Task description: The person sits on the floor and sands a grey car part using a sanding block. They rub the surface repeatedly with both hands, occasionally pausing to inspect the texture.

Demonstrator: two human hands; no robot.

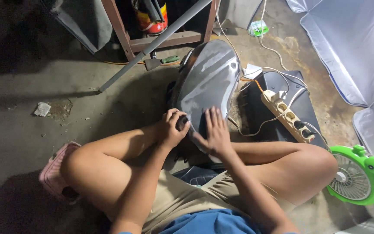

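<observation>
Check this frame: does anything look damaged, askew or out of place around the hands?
The curved grey panel under the left hand and right hand has dull, patchy, uneven areas. A grey pole lies slanted across the floor, and crumpled paper sits loose at left.

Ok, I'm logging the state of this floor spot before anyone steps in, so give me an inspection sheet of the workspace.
Surface: bare concrete floor, stained, dim.
Job's things: curved grey panel lying on the floor between the person's knees.
Clutter: crumpled paper scrap; green-handled tool; grey pole leaning across.
Grippers: left hand curled at the panel's near edge, what it grips cannot be told; right hand flat on the panel.
Cables: power strip with plugs, white cords looping beside the panel.
Surroundings: green fan, wooden frame, white sheet, pink slipper.
</observation>
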